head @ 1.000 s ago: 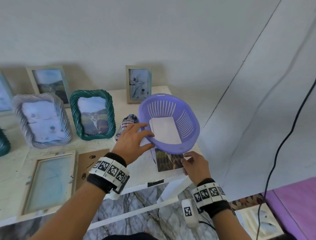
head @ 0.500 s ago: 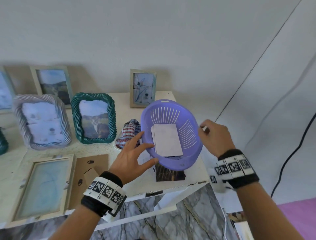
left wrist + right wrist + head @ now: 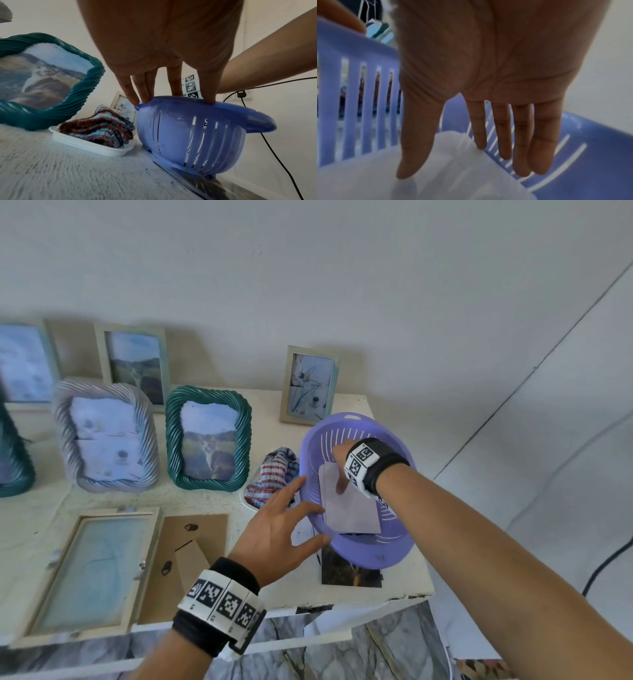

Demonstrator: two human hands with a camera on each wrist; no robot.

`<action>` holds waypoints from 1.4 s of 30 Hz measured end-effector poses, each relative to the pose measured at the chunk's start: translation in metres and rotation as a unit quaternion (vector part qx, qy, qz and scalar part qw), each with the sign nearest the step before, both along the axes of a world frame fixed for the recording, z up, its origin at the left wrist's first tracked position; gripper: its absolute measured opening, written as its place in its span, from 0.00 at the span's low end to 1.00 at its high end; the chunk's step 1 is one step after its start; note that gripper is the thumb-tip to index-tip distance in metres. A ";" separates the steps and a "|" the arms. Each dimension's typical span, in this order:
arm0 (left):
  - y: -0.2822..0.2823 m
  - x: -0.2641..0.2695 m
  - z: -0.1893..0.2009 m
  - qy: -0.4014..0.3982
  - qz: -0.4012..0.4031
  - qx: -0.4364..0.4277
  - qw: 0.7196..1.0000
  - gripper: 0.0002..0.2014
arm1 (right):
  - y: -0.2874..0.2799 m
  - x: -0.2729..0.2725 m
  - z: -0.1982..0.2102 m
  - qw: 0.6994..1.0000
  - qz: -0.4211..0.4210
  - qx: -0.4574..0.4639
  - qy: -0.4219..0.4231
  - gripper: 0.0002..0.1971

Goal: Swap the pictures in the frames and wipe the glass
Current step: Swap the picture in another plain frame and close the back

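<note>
A purple slotted basket (image 3: 363, 553) stands on the table's right end, on top of a dark photo (image 3: 349, 575). A white sheet (image 3: 352, 508) lies inside it. My left hand (image 3: 313, 508) rests on the basket's near-left rim (image 3: 188, 102) with straight fingers (image 3: 144, 93). My right hand (image 3: 339, 474) reaches down into the basket. Its thumb and fingertips (image 3: 503, 148) are straight and touch the sheet (image 3: 436, 175). A pale frame with glass (image 3: 89, 573) lies flat at the front left. Its brown backing board (image 3: 191, 546) lies beside it.
A striped cloth (image 3: 274, 477) sits on a white tray (image 3: 89, 147) left of the basket. A teal frame (image 3: 209, 440), a grey twisted frame (image 3: 106, 436) and plain frames (image 3: 310, 385) stand along the wall. The table edge (image 3: 376, 597) is just past the basket.
My right hand left the photo at the table's front edge, swung up round the basket's right side and came down inside it onto the white sheet. The left hand stayed at the rim.
</note>
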State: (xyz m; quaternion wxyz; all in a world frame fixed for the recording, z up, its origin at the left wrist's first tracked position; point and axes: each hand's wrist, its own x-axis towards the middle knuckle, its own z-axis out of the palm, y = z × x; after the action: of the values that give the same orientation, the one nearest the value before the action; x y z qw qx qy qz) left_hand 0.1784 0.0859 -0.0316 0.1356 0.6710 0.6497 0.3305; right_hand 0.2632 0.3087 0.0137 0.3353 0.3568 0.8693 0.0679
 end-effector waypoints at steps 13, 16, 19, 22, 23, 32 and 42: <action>0.000 0.001 -0.003 -0.004 0.000 -0.001 1.000 0.25 | -0.003 0.005 -0.007 0.992 -0.072 0.029 0.102 0.51; 0.001 -0.001 0.000 -0.013 -0.007 -0.016 1.000 0.27 | -0.011 0.009 0.015 0.985 -0.093 0.025 0.142 0.29; 0.000 -0.007 0.007 -0.050 -0.012 -0.026 0.998 0.28 | -0.018 0.018 0.040 0.973 -0.109 -0.009 0.202 0.17; -0.003 -0.021 0.017 -0.098 -0.009 -0.002 0.995 0.22 | -0.033 0.027 0.071 0.951 -0.123 0.005 0.283 0.15; -0.005 -0.027 0.022 -0.108 -0.005 0.014 0.994 0.20 | -0.041 0.029 0.082 0.942 -0.115 0.017 0.315 0.15; -0.046 -0.086 0.054 -0.244 0.047 0.043 0.968 0.21 | -0.149 -0.003 0.128 0.846 -0.021 0.012 0.532 0.13; -0.125 -0.169 0.037 -0.411 0.085 -0.004 0.908 0.08 | -0.218 -0.088 0.052 0.728 -0.078 -0.115 0.672 0.15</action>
State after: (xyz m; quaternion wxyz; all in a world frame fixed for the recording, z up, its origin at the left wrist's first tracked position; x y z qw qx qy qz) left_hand 0.0090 -0.0390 0.0052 0.3648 0.4173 0.5922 0.5849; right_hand 0.1751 0.0906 0.0655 -0.2935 0.3347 0.8375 -0.3168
